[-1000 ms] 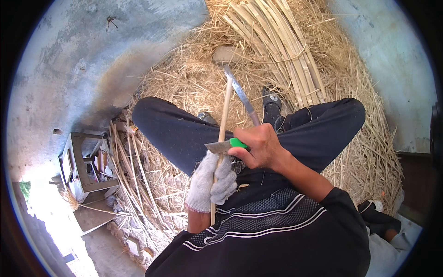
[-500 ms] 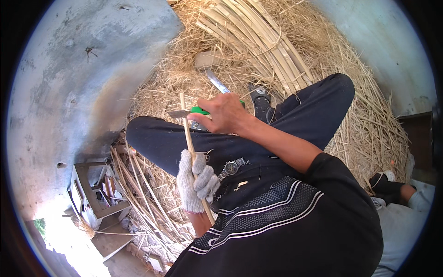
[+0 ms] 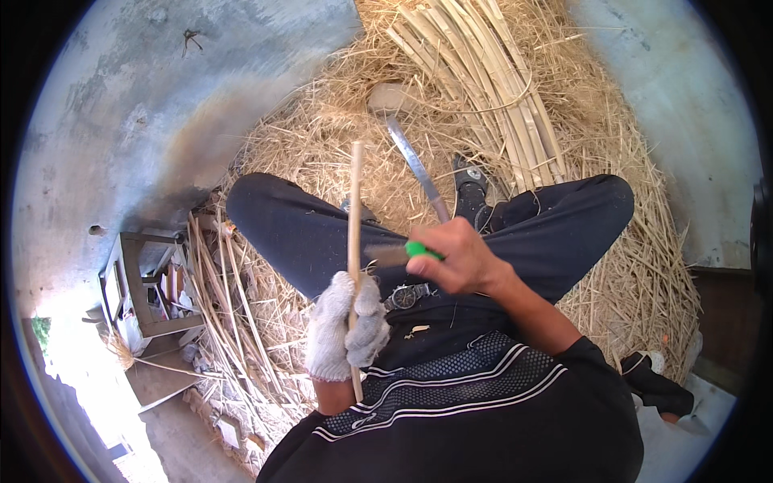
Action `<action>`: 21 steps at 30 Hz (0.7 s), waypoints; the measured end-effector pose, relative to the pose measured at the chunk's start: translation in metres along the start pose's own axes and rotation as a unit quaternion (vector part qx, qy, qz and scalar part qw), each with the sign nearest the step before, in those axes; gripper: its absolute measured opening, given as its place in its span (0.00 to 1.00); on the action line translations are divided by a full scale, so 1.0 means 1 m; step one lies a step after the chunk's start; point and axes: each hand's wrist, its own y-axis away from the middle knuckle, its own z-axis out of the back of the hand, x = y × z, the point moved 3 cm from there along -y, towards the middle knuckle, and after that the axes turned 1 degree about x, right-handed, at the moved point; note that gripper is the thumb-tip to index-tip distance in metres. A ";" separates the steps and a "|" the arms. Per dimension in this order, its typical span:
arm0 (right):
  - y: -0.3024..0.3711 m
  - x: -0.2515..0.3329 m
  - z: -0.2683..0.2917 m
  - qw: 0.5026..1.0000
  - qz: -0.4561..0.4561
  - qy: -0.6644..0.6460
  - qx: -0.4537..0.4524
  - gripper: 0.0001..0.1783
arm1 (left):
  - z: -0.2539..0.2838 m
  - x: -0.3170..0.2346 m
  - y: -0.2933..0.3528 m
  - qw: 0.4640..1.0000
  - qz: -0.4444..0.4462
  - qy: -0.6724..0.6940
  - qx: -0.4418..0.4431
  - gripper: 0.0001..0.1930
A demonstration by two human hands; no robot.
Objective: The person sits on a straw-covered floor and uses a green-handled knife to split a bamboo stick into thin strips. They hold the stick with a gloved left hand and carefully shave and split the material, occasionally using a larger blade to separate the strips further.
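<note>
My left hand (image 3: 345, 326), in a whitish knit glove, is closed round a long, narrow bamboo strip (image 3: 355, 209). The strip stands almost straight up in the view, its lower end reaching my shirt. My bare right hand (image 3: 457, 256) grips a green-handled knife (image 3: 420, 250). Its blade is smeared by motion and points left, close to the strip just above the glove; whether they touch I cannot tell. A metal wristwatch (image 3: 405, 297) rests on my dark trousers, right of the glove, near a small pale shaving (image 3: 417, 329).
Beyond my crossed legs, a long metal blade (image 3: 415, 161) lies over straw (image 3: 322, 153), near a stone (image 3: 390, 98) and a bundle of split strips (image 3: 499, 80). More strips (image 3: 233, 282) and a wooden frame (image 3: 149, 286) are at left. Another person's dark shoe (image 3: 656, 385) shows at right.
My right hand and knife have come nearer to me and rightward, from the strip's upper part toward the glove. The strip stands more upright, and the whole view has shifted.
</note>
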 end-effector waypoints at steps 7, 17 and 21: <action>-0.008 0.011 -0.014 0.990 0.076 0.106 -0.051 0.28 | 0.001 0.014 0.003 0.994 0.057 0.072 0.063 0.25; -0.034 -0.018 -0.013 0.978 -0.040 0.169 -0.119 0.26 | 0.008 0.018 -0.003 0.994 0.055 0.082 0.040 0.25; -0.052 -0.026 -0.016 0.967 -0.014 0.242 -0.077 0.23 | 0.005 0.011 -0.005 0.996 0.018 0.083 0.012 0.24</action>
